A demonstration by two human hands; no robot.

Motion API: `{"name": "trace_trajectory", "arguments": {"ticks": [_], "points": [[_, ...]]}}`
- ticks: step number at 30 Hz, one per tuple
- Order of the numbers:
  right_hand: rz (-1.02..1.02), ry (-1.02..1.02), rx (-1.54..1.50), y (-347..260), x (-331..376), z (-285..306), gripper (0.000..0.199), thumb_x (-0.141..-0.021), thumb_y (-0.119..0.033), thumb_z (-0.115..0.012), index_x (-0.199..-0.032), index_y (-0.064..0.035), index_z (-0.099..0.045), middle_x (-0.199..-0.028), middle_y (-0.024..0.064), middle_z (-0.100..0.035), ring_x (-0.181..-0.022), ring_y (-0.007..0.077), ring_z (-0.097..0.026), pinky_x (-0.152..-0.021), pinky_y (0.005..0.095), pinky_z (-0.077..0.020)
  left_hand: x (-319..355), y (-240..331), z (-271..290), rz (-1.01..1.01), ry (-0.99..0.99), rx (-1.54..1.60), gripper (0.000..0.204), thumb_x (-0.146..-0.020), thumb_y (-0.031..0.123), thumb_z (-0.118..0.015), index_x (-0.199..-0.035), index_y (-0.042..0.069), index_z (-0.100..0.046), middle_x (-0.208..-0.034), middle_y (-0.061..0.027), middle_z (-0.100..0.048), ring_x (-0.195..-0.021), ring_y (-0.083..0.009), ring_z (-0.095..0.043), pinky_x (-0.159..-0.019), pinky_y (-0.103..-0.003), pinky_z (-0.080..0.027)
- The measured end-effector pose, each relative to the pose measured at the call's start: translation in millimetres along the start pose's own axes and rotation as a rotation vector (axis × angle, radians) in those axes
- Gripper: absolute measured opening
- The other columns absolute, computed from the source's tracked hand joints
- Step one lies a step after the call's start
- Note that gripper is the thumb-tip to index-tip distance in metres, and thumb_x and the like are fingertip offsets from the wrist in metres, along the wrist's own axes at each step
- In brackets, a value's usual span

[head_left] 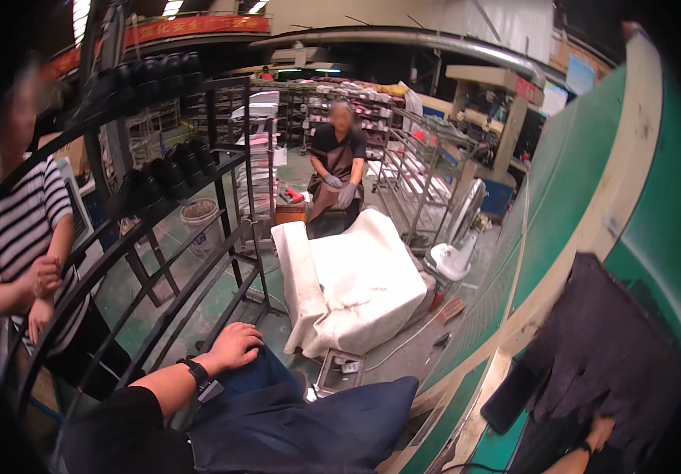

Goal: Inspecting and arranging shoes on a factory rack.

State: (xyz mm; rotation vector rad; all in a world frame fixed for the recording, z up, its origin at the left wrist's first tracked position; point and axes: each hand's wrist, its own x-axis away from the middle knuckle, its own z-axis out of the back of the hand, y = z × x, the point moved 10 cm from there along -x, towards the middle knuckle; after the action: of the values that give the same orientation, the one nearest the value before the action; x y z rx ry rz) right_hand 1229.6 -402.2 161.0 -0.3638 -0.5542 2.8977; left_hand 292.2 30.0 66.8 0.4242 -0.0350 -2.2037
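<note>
Work corner seen from the wearer's seat. The left hand, banded at the wrist, lies palm down on the wearer's blue-clad leg, its fingers loosely bent and holding nothing that shows. The right hand is at the lower right, against the dark cloth that drapes over the green bench; its fingers are largely hidden, so whether they grip the cloth cannot be told. A dark phone lies just beside the cloth's left side, near the bench's pale rim.

The step in hand is judged to be a rest, with at most light contact at the cloth. Any move of the right hand would call for a clear view of its fingers and care not to drag the phone toward the edge.

Room is tightest at the sides: the black rack borders the left arm, and the bench rim curves along the right. Ahead, a small metal frame and a block under a white cover limit forward reach. Beyond the block sits a gloved co-worker; a person in stripes stands past the rack.
</note>
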Motion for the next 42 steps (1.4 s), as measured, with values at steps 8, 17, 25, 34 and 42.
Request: {"name": "trace_trajectory", "arguments": {"ticks": [8, 17, 25, 34, 42], "points": [[0.425, -0.316, -0.008, -9, 236, 158, 0.084, -0.073, -0.035, -0.083, -0.136, 0.0079, -0.048, -0.138, 0.0235, -0.053, -0.124, 0.0350, -0.051, -0.106, 0.0406, -0.0388, 16, -14, 6, -0.004, -0.003, 0.042, 0.030, -0.080, 0.029, -0.060, -0.102, 0.013, -0.072, -0.118, -0.0052, -0.065, -0.124, -0.0265, -0.051, -0.108, -0.047, -0.035], [0.444, -0.708, -0.553, 8, 221, 122, 0.071, -0.081, -0.024, -0.079, -0.137, 0.0022, -0.044, -0.108, 0.0137, -0.065, -0.090, 0.0155, -0.063, -0.081, 0.0302, -0.0528, -2, -15, 36, 0.066, -0.169, 0.422, 0.033, -0.081, 0.013, -0.064, -0.112, 0.005, -0.068, -0.131, -0.0139, -0.060, -0.136, -0.0375, -0.042, -0.112, -0.048, -0.032], [0.236, -0.108, -0.442, 9, 191, 116, 0.070, -0.068, -0.050, -0.082, -0.114, -0.0001, -0.064, -0.104, 0.0133, -0.069, -0.094, 0.0214, -0.066, -0.085, 0.0322, -0.0483, -38, 32, 26, 0.062, -0.295, 0.790, 0.033, -0.088, 0.005, -0.057, -0.120, -0.002, -0.063, -0.118, -0.0150, -0.065, -0.116, -0.0264, -0.059, -0.103, -0.035, -0.041], [-0.066, -0.120, -1.142, 76, 284, 179, 0.052, -0.078, -0.036, -0.080, -0.112, 0.0006, -0.066, -0.103, 0.0131, -0.070, -0.091, 0.0225, -0.067, -0.084, 0.0324, -0.0508, -45, 97, 55, -0.294, -0.416, 1.005, 0.036, -0.085, 0.017, -0.063, -0.117, -0.001, -0.064, -0.120, -0.0154, -0.065, -0.111, -0.0278, -0.062, -0.100, -0.037, -0.044], [0.094, -0.944, -1.943, -92, 493, 191, 0.081, -0.092, -0.069, -0.039, -0.135, -0.0022, -0.049, -0.133, 0.0242, -0.054, -0.122, 0.0392, -0.053, -0.101, 0.0521, -0.0461, -51, 240, 55, -0.378, -0.940, 1.972, 0.096, -0.089, 0.036, -0.066, -0.157, 0.014, -0.002, -0.158, -0.0206, -0.023, -0.138, -0.0345, -0.040, -0.106, -0.044, -0.041]]}}
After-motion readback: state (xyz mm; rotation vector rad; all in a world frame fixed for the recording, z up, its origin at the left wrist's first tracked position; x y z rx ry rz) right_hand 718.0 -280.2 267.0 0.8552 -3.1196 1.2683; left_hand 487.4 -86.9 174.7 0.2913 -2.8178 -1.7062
